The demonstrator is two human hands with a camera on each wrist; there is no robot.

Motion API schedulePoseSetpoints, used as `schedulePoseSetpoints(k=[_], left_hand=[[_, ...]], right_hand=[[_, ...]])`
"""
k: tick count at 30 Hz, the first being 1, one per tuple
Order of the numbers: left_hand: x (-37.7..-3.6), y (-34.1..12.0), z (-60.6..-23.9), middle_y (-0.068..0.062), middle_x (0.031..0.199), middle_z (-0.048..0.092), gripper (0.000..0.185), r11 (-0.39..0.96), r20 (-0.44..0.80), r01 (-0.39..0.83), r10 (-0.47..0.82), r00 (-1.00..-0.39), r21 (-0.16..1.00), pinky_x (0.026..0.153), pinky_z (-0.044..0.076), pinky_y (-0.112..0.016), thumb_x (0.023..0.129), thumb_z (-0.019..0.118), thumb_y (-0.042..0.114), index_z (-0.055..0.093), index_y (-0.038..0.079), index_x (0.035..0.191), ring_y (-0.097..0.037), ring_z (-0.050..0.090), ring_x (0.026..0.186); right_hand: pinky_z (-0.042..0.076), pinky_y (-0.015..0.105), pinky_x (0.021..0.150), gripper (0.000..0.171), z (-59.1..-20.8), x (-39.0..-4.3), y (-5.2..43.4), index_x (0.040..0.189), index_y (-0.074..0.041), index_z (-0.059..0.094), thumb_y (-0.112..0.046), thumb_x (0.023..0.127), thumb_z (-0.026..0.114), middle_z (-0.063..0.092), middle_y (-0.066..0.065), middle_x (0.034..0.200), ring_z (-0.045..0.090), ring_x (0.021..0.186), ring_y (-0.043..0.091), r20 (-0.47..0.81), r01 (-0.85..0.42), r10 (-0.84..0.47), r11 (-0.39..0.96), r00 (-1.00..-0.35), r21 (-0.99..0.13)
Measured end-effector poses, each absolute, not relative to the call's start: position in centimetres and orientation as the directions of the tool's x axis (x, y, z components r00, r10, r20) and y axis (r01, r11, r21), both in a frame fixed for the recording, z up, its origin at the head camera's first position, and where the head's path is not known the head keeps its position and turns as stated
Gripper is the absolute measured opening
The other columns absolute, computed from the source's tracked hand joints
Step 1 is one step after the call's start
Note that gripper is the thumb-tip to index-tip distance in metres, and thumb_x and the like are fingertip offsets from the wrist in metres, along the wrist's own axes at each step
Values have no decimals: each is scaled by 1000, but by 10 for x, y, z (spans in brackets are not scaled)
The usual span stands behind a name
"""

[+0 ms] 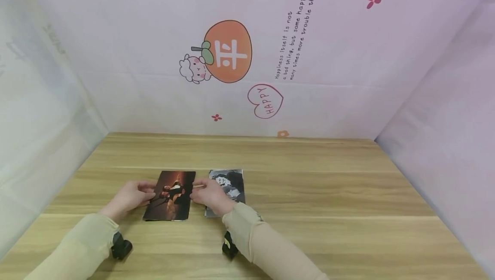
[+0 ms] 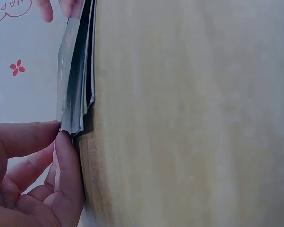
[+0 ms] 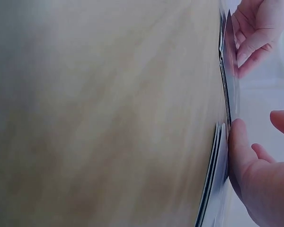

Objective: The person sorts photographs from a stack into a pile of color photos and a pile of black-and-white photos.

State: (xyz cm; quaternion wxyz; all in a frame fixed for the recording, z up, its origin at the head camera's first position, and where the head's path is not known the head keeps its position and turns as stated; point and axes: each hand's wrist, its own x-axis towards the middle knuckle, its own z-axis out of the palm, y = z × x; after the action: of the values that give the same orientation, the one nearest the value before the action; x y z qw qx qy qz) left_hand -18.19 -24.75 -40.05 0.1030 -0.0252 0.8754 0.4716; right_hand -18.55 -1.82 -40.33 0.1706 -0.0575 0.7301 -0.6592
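Observation:
A small stack of photo prints (image 1: 174,196), its top picture dark with a lit figure, lies flat on the wooden table (image 1: 328,194). My left hand (image 1: 129,196) pinches its left edge; in the left wrist view the thumb and forefinger (image 2: 33,137) meet at the stack's edge (image 2: 78,71), where the layers sit unevenly. On the opposite side, the fingers of my right hand (image 1: 210,195) touch the right edge. The right wrist view shows these fingers (image 3: 244,151) fairly straight, with the thumb apart. Beneath the right hand lies a second stack topped by a black-and-white picture (image 1: 233,181), partly hidden.
Behind the table hangs a white cloth (image 1: 328,108) with printed fruit, words and flowers. Similar pale cloth walls (image 1: 444,142) stand at both sides. A black device (image 1: 121,246) is strapped at the left wrist and another (image 1: 230,247) at the right.

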Motion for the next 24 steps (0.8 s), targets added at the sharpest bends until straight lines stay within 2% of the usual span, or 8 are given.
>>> schedulePoseSetpoints(k=[5,14,21,24], left_hand=[[-182,-250,-400,-28,104,62,39,548,-202,-137,59,-978,825,72,58,-25,90,55,-4,46,-21,124,-13,63,85],[-180,-254,-401,-35,121,55,42,533,-200,-124,87,-976,837,79,58,-29,94,52,5,43,-19,128,-23,62,101],[-172,-229,-381,-27,113,61,41,612,-82,7,116,-990,791,67,58,-30,95,53,14,50,-10,128,-27,66,91],[-168,-211,-372,-26,112,62,39,605,-48,33,117,-992,795,68,57,-31,94,55,14,53,-7,127,-29,66,92]], right_hand=[[56,34,86,40,-398,-186,-12,124,9,55,3,85,61,65,25,112,64,102,30,-172,137,-318,129,-932,-982],[52,36,95,44,-381,-185,8,132,7,47,0,90,58,57,26,125,58,114,33,-173,161,-400,63,-900,-985],[51,36,97,44,-376,-189,42,133,12,42,2,91,53,52,30,124,57,113,34,-120,135,-403,-8,-907,-991],[49,38,100,45,-372,-191,60,133,12,41,3,90,51,49,32,125,54,114,37,-96,108,-391,-9,-915,-994]])
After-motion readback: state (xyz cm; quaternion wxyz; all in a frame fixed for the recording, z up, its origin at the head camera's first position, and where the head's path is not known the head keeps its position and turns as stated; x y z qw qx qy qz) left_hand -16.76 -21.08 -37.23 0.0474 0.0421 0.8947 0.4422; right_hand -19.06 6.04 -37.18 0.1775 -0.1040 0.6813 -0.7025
